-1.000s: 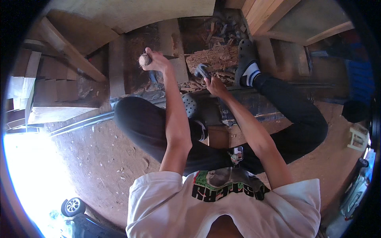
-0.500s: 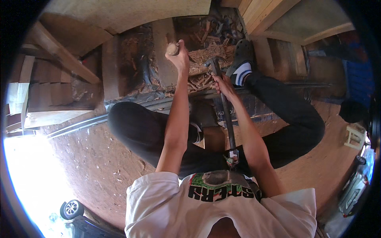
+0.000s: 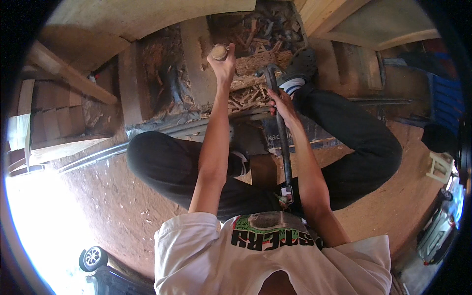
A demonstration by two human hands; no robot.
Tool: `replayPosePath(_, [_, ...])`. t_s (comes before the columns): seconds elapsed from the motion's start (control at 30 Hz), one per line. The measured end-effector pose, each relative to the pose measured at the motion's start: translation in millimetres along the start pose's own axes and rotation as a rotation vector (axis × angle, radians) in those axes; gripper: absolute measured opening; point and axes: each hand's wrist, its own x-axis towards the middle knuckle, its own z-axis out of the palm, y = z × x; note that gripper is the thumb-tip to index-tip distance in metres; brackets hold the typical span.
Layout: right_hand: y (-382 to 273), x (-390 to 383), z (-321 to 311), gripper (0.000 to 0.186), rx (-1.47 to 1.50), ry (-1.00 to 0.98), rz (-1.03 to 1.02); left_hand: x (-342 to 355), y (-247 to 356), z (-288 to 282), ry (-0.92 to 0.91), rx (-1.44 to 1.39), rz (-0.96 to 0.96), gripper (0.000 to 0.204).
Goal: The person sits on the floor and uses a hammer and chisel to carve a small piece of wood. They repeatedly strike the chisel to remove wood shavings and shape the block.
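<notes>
My left hand [image 3: 221, 66] is raised over the wood pieces, closed round a pale round piece of wood [image 3: 219, 52], seen end-on. To its right, my right hand [image 3: 281, 103] grips a dark long-handled hammer [image 3: 284, 145], its head upward and its handle reaching back toward my lap. Beyond the hammer head lie a rough split log [image 3: 258, 59] and loose sticks and chips [image 3: 246, 98], partly hidden by my hands and tool. My foot in a dark clog [image 3: 301, 66] rests just right of them.
Planks [image 3: 132, 83] and a slanted beam [image 3: 73, 71] stand at left. Metal pipes [image 3: 98, 155] run along the dirt floor [image 3: 113, 201]. At right are a blue slatted object [image 3: 445, 98], a small pale stool [image 3: 437, 167] and a car [image 3: 435, 236]; another car [image 3: 105, 280] shows lower left.
My left hand has moved right and up with the wood. The hammer head has risen and shifted right, and its long handle now shows pointing down toward my lap in my right hand.
</notes>
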Motion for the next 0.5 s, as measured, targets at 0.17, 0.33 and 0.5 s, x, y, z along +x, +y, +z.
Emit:
replayPosePath(0.17, [-3.9, -12.6, 10.5, 0.039, 0.003, -0.022, 0.023, 12.9, 9.1, -12.9, -0.021, -0.016, 0.011, 0.034])
replayPosePath(0.33, [7.8, -14.4, 19.8, 0.039, -0.053, -0.004, 0.019, 33.5, 22.4, -33.2, -0.06, -0.111, -0.017, 0.028])
replayPosePath(0.5, [22.4, -6.7, 24.4, 0.043, -0.088, 0.052, 0.052, 28.5, 13.8, -38.6, -0.065, -0.026, 0.006, 0.027])
